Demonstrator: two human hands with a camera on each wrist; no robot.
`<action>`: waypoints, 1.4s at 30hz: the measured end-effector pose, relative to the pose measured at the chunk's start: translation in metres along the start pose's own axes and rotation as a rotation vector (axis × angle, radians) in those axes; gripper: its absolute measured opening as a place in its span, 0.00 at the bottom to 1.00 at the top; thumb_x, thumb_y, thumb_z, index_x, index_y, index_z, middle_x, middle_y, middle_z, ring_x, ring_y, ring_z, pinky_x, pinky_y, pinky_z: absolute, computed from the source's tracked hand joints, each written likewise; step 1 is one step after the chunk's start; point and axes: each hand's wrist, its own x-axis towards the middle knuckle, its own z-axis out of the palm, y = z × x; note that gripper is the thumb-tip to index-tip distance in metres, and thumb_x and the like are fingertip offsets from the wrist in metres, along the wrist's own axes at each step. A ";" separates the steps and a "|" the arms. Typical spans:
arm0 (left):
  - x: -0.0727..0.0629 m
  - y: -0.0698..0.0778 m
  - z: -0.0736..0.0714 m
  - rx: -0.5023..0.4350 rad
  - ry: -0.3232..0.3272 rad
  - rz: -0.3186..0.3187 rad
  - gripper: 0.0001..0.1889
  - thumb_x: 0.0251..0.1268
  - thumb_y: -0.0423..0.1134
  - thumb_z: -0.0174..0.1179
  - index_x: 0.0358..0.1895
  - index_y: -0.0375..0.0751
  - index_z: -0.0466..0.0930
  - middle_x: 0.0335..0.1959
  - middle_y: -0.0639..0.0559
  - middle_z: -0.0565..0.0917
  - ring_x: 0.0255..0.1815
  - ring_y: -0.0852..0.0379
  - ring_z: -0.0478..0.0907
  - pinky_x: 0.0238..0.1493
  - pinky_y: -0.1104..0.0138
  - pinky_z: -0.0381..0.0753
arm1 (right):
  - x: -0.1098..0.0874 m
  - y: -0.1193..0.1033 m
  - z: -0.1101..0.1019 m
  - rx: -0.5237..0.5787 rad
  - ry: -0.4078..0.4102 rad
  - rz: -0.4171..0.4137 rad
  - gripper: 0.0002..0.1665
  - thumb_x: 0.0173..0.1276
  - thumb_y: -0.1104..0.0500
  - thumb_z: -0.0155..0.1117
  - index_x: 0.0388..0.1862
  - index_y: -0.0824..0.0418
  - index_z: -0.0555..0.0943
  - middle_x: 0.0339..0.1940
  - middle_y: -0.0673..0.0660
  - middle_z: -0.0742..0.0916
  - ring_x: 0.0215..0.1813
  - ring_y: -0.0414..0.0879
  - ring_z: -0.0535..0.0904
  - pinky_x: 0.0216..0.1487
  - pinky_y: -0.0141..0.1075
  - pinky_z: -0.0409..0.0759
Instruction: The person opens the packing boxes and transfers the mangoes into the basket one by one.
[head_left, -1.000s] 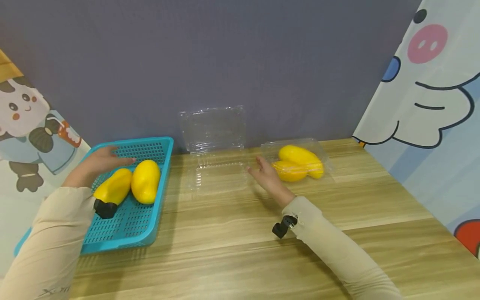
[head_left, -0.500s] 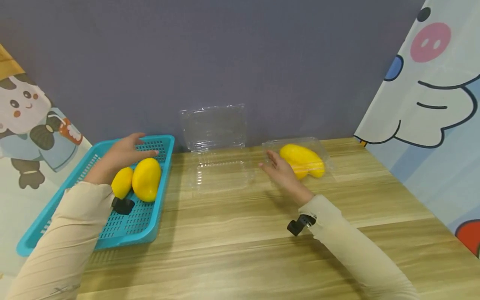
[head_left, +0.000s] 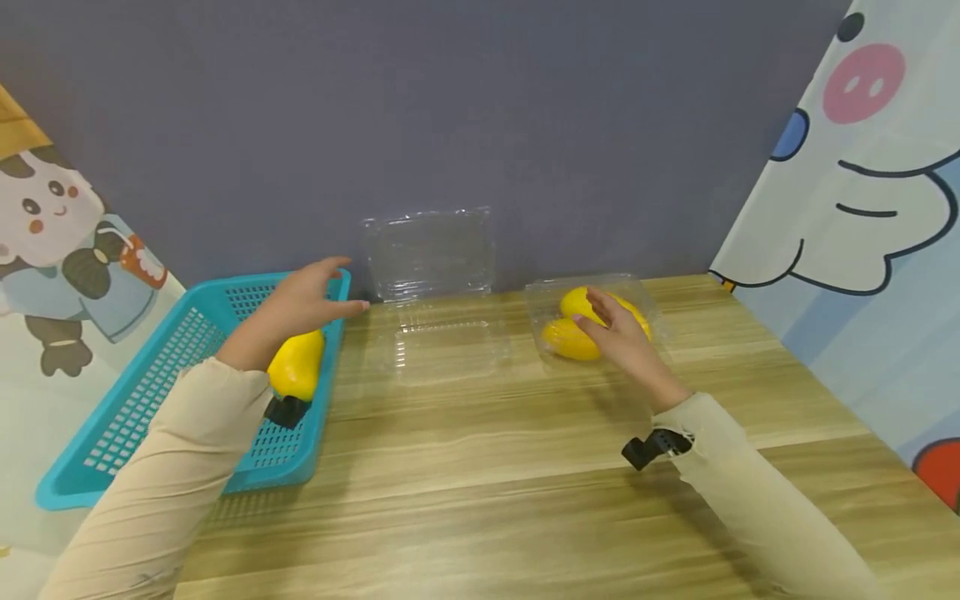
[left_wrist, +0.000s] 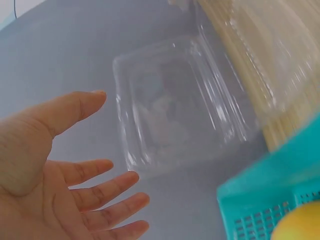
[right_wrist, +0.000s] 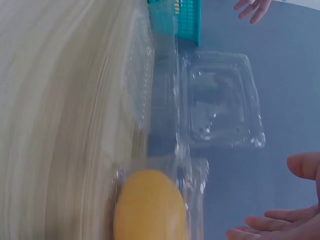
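Note:
My left hand, fingers spread and holding nothing, hovers over the blue basket. Beneath it a yellow mango lies in the basket; whatever else lies under the arm is hidden. An empty clear plastic clamshell box stands at centre, its lid raised against the grey wall. At right, another clear box contains two mangoes, the nearer mango plainly visible. My right hand is above that box with its fingers extended, covering part of the farther mango. Whether it touches the box I cannot tell.
The wooden table meets an upright grey panel at the back. Cartoon-printed sheets border both sides, one with a pig-nosed figure at right. Dark cameras are strapped to both wrists, such as the right wrist camera.
My left hand has moved right and slightly up across the basket, from its left part toward its far right corner. My right hand has moved right, from beside the filled box to above it.

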 end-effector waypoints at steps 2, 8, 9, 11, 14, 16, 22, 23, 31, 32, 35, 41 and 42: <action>0.002 0.008 0.003 -0.004 -0.002 0.013 0.44 0.63 0.53 0.58 0.74 0.35 0.46 0.70 0.32 0.59 0.68 0.33 0.57 0.62 0.39 0.60 | -0.003 0.002 -0.008 -0.002 0.015 0.019 0.42 0.73 0.48 0.50 0.76 0.63 0.46 0.76 0.61 0.54 0.76 0.57 0.47 0.72 0.53 0.53; 0.009 0.029 0.013 0.026 -0.012 0.087 0.42 0.63 0.50 0.59 0.73 0.34 0.49 0.69 0.34 0.61 0.70 0.36 0.56 0.64 0.42 0.60 | -0.008 0.014 -0.030 -0.001 0.057 0.057 0.42 0.74 0.45 0.48 0.76 0.62 0.45 0.76 0.63 0.53 0.76 0.60 0.46 0.71 0.56 0.52; 0.010 0.031 0.015 0.035 -0.016 0.100 0.41 0.63 0.49 0.59 0.73 0.34 0.50 0.69 0.34 0.62 0.70 0.36 0.55 0.65 0.42 0.60 | -0.009 0.017 -0.034 -0.002 0.058 0.058 0.42 0.74 0.45 0.48 0.76 0.62 0.45 0.76 0.63 0.53 0.76 0.60 0.46 0.71 0.57 0.52; 0.012 0.035 0.019 0.037 -0.027 0.123 0.41 0.63 0.48 0.59 0.73 0.34 0.51 0.69 0.35 0.61 0.71 0.36 0.53 0.66 0.43 0.58 | -0.010 0.022 -0.040 -0.004 0.058 0.066 0.43 0.74 0.45 0.47 0.76 0.62 0.44 0.76 0.63 0.52 0.76 0.60 0.45 0.71 0.57 0.51; 0.015 0.040 0.024 0.035 -0.035 0.155 0.40 0.63 0.48 0.59 0.73 0.35 0.51 0.70 0.36 0.61 0.71 0.38 0.54 0.66 0.44 0.59 | -0.012 0.029 -0.049 0.005 0.071 0.079 0.44 0.74 0.45 0.47 0.76 0.63 0.42 0.76 0.65 0.51 0.76 0.61 0.43 0.70 0.58 0.51; 0.016 0.042 0.028 0.031 -0.040 0.167 0.40 0.63 0.48 0.59 0.73 0.36 0.51 0.70 0.37 0.61 0.71 0.38 0.55 0.67 0.44 0.59 | -0.013 0.034 -0.055 0.005 0.094 0.083 0.44 0.73 0.44 0.46 0.76 0.64 0.42 0.76 0.66 0.51 0.75 0.63 0.43 0.70 0.59 0.50; 0.020 0.052 0.038 0.022 -0.038 0.199 0.40 0.61 0.47 0.61 0.72 0.36 0.53 0.70 0.38 0.63 0.69 0.40 0.60 0.67 0.47 0.61 | -0.011 0.056 -0.071 -0.056 0.187 0.046 0.41 0.74 0.47 0.45 0.74 0.69 0.46 0.74 0.71 0.54 0.73 0.67 0.46 0.69 0.61 0.50; 0.021 0.054 0.039 0.021 -0.038 0.202 0.40 0.61 0.48 0.61 0.72 0.37 0.53 0.70 0.39 0.62 0.69 0.41 0.60 0.67 0.48 0.60 | -0.010 0.060 -0.073 -0.070 0.200 0.035 0.40 0.74 0.48 0.45 0.74 0.70 0.47 0.73 0.72 0.55 0.73 0.68 0.47 0.68 0.61 0.51; 0.031 0.072 0.049 0.007 -0.057 0.219 0.40 0.61 0.49 0.61 0.72 0.39 0.54 0.71 0.42 0.61 0.71 0.43 0.58 0.69 0.51 0.58 | -0.009 0.085 -0.086 -0.111 0.238 0.075 0.41 0.74 0.50 0.46 0.74 0.71 0.47 0.73 0.74 0.55 0.72 0.70 0.48 0.67 0.63 0.52; 0.032 0.075 0.051 0.011 -0.058 0.225 0.40 0.61 0.49 0.62 0.72 0.38 0.54 0.71 0.41 0.62 0.71 0.43 0.58 0.69 0.51 0.58 | -0.008 0.086 -0.087 -0.100 0.233 0.082 0.41 0.74 0.49 0.46 0.74 0.72 0.46 0.73 0.74 0.54 0.72 0.70 0.48 0.67 0.62 0.52; 0.037 0.082 0.056 0.011 -0.075 0.237 0.40 0.61 0.50 0.62 0.72 0.39 0.54 0.71 0.41 0.62 0.71 0.44 0.57 0.70 0.52 0.57 | -0.007 0.090 -0.089 -0.038 0.193 0.108 0.43 0.74 0.49 0.46 0.74 0.72 0.41 0.73 0.74 0.52 0.73 0.69 0.46 0.68 0.61 0.52; 0.043 0.090 0.068 -0.015 -0.109 0.273 0.40 0.61 0.48 0.61 0.72 0.39 0.54 0.71 0.41 0.62 0.71 0.44 0.57 0.71 0.53 0.56 | -0.002 0.097 -0.089 0.095 0.075 0.167 0.46 0.74 0.51 0.46 0.73 0.72 0.33 0.73 0.75 0.47 0.73 0.67 0.43 0.71 0.56 0.47; 0.043 0.091 0.069 -0.020 -0.109 0.279 0.39 0.61 0.48 0.61 0.72 0.39 0.55 0.70 0.41 0.62 0.71 0.44 0.58 0.70 0.53 0.57 | -0.001 0.099 -0.089 0.108 0.056 0.173 0.46 0.74 0.52 0.46 0.73 0.72 0.32 0.74 0.74 0.46 0.74 0.66 0.43 0.72 0.54 0.46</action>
